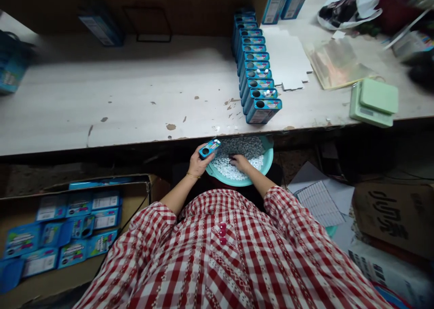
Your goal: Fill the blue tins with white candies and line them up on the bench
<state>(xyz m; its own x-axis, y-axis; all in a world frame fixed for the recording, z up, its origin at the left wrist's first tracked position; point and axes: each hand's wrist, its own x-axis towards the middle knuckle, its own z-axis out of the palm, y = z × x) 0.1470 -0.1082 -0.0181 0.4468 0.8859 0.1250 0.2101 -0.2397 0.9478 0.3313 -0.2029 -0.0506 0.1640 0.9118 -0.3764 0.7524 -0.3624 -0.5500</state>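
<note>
My left hand [200,161] holds a small blue tin [209,148] upright-tilted, its round opening facing up. My right hand [240,163] rests in a pile of small white candies [230,168], its fingers buried among them. Both hands sit over a turquoise plastic basin [257,175] held on my lap below the table edge. Darker grey candies [244,147] fill the basin's far side. On the table, a tight row of several matching blue tins [257,69] stands with the front tin [263,111] near the edge.
A worn, chipped white table [101,96] lies ahead. A cardboard box of blue tins [68,230] sits low left. On the table's right are a green scale [375,103], white card blanks [288,58] and a plastic bag [349,8].
</note>
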